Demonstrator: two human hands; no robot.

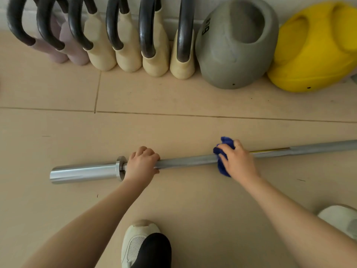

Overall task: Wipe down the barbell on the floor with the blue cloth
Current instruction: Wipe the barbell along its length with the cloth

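A silver barbell (185,161) lies across the beige floor, its shiny sleeve and collar at the left and its shaft running off the right edge. My left hand (142,163) grips the shaft just right of the collar. Further right, my right hand (238,160) presses a bunched blue cloth (222,165) around the shaft; cloth shows above and below my fingers.
Along the far wall stand several kettlebells with black handles (146,35), then a grey kettlebell (235,45) and a yellow one (313,49). My white shoes (137,242) (342,219) rest on the floor near the bottom edge.
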